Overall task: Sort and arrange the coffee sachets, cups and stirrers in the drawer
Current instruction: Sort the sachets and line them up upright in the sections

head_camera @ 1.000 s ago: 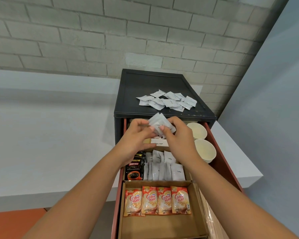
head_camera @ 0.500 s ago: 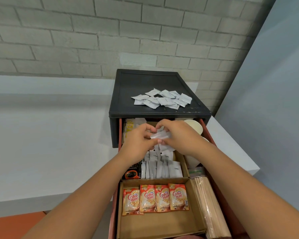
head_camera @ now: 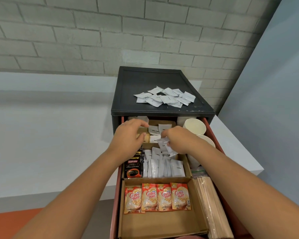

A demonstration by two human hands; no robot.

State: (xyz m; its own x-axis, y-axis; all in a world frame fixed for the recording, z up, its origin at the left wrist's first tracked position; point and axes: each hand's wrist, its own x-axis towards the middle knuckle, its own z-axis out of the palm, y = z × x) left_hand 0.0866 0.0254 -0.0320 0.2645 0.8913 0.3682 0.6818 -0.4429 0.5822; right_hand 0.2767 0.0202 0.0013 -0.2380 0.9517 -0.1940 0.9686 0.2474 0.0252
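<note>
White sachets loose atop black cabinet

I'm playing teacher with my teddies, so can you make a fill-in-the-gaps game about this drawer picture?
1. The front box holds ____ orange Coffee mate sachets.
2. The loose pile of white sachets lies on ____ of the black cabinet.
3. The right hand pinches small sachets coloured ____.
4. The wooden stirrers lie along the ____ side of the drawer.
Missing words: four, top, white, right.
</note>
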